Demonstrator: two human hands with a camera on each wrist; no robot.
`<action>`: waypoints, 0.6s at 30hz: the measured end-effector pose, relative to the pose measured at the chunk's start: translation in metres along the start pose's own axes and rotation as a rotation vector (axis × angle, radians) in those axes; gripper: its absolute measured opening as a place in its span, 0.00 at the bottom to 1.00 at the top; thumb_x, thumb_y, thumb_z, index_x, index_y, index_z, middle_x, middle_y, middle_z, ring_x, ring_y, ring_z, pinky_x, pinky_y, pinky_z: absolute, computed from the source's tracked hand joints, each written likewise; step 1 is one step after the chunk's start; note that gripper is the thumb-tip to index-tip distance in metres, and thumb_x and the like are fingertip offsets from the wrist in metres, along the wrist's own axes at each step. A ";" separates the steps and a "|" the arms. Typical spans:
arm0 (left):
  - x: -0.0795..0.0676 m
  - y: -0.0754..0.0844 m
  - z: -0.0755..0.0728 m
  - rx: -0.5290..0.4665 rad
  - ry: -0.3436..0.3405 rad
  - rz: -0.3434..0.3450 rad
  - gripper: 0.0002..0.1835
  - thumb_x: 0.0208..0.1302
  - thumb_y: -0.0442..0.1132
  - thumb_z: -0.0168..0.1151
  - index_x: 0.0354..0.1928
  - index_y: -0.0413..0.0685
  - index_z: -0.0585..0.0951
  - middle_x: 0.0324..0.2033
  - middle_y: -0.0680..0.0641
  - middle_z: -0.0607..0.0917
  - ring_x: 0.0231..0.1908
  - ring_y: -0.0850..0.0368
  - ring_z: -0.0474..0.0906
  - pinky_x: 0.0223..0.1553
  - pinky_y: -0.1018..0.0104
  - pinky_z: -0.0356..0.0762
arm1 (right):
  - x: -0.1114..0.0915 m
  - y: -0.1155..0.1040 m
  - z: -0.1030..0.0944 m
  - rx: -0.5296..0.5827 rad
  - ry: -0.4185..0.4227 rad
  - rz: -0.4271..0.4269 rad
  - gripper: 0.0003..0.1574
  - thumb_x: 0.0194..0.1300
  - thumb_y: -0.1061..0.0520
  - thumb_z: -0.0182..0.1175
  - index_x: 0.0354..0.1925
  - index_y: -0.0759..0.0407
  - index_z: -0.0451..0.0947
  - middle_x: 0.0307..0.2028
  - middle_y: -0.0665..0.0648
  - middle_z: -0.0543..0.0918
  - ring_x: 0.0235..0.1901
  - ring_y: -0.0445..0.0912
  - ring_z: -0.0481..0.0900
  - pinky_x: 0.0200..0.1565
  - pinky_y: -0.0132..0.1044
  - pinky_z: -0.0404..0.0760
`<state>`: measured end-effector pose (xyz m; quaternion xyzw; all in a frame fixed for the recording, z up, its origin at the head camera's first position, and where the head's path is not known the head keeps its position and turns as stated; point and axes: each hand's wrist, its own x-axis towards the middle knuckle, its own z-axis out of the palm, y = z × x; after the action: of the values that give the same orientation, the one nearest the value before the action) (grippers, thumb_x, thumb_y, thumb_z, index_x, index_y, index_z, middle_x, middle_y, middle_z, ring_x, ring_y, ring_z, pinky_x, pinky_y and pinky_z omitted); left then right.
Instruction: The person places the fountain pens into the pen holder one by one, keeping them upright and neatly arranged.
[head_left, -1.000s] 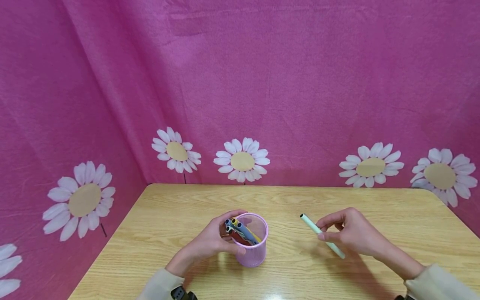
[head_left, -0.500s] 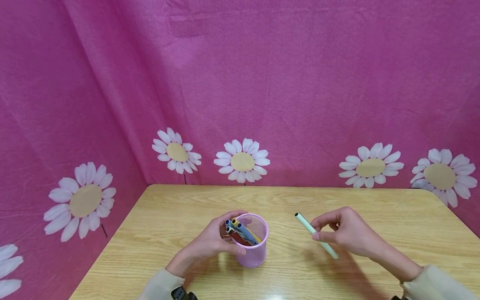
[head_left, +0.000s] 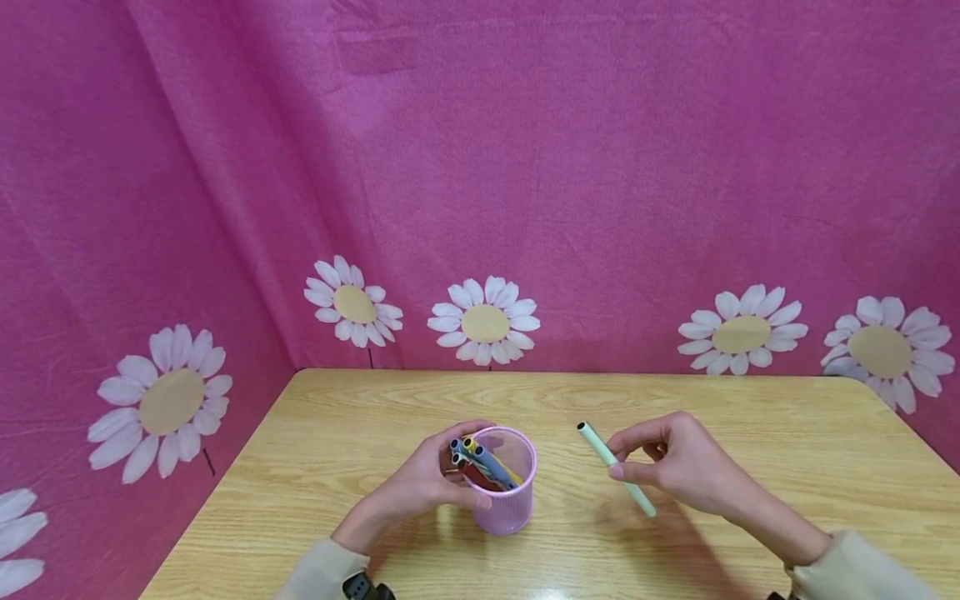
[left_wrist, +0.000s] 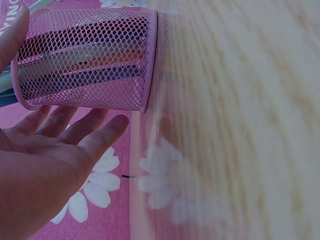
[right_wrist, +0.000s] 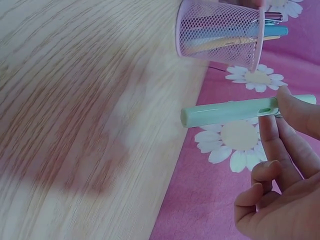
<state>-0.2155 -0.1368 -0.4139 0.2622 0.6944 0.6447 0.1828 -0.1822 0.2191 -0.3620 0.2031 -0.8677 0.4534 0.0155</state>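
Observation:
A pink mesh pen cup (head_left: 504, 510) stands upright on the table, holding several capped pens (head_left: 491, 464) in blue, yellow, pale green and dark red that lean toward its left side. My left hand (head_left: 411, 485) holds the cup from the left, thumb on the near side and fingers at the far side by the rim. To the right of the cup, my right hand (head_left: 693, 473) pinches a mint green pen (right_wrist: 225, 113) between thumb and fingers. That pen is tilted and held above the table, apart from the cup; its other fingers are curled loosely.
The wooden table (head_left: 360, 417) runs back to a magenta cloth (head_left: 600, 167) printed with large white daisies. The cloth also hangs along the left side. Dark wristbands (head_left: 366, 587) show at the sleeve cuffs.
My right hand has moved left with the mint green pen, bringing it nearer the pen cup. My left hand and the cup have stayed in place.

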 end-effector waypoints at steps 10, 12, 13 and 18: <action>-0.001 0.000 0.000 0.001 0.000 -0.006 0.47 0.56 0.33 0.81 0.77 0.43 0.68 0.64 0.35 0.78 0.58 0.49 0.79 0.60 0.55 0.81 | 0.002 -0.004 0.007 0.033 0.009 -0.023 0.09 0.57 0.59 0.80 0.38 0.54 0.92 0.25 0.45 0.83 0.21 0.37 0.60 0.21 0.32 0.60; -0.001 0.000 0.000 -0.002 0.000 -0.007 0.47 0.56 0.33 0.81 0.77 0.43 0.68 0.64 0.35 0.78 0.58 0.49 0.79 0.60 0.56 0.81 | 0.002 -0.006 0.008 0.039 0.009 -0.023 0.09 0.57 0.59 0.80 0.39 0.54 0.92 0.25 0.45 0.83 0.20 0.37 0.60 0.21 0.32 0.61; -0.001 0.000 0.000 -0.004 0.000 -0.008 0.46 0.57 0.32 0.81 0.77 0.43 0.69 0.64 0.36 0.78 0.59 0.49 0.79 0.60 0.56 0.81 | 0.003 -0.007 0.008 0.045 0.008 -0.021 0.09 0.57 0.58 0.80 0.39 0.54 0.92 0.25 0.45 0.83 0.21 0.37 0.60 0.21 0.33 0.60; -0.001 0.000 0.000 -0.017 -0.001 -0.009 0.46 0.57 0.32 0.80 0.77 0.43 0.68 0.64 0.36 0.78 0.59 0.48 0.78 0.60 0.58 0.81 | 0.004 -0.011 0.011 0.061 0.003 -0.012 0.10 0.57 0.58 0.80 0.39 0.55 0.92 0.24 0.46 0.83 0.21 0.37 0.59 0.22 0.32 0.60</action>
<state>-0.2149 -0.1367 -0.4138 0.2578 0.6901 0.6495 0.1882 -0.1800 0.2032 -0.3588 0.2079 -0.8522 0.4800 0.0130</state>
